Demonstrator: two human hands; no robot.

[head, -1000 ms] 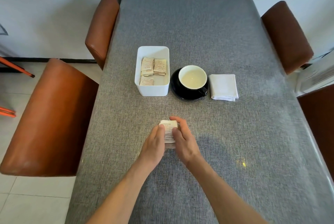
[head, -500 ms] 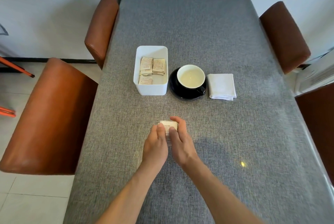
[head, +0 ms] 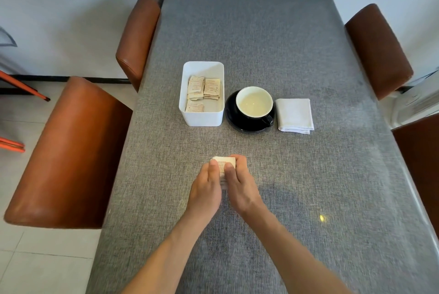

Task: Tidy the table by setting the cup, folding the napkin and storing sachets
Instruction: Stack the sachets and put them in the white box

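Note:
A small stack of beige sachets (head: pixel 223 165) lies on the grey table near me. My left hand (head: pixel 206 189) presses it from the left and my right hand (head: pixel 240 185) from the right, fingers closed around it. Further back stands a white bin (head: pixel 203 119) with several sachets (head: pixel 203 91) inside. Right of the bin, a black cup with a pale inside (head: pixel 254 101) sits upright on a black saucer (head: pixel 234 119). A folded white napkin (head: pixel 294 115) lies right of the saucer.
The grey cloth-covered table (head: pixel 261 39) runs away from me. Two brown chairs (head: pixel 64 151) stand along its left side and another brown chair (head: pixel 377 49) at its right. A dark cabinet edge (head: pixel 420 163) is at the far right.
Both hands have drawn closer together around the sachet stack, squaring it up on the table. Nothing else has moved.

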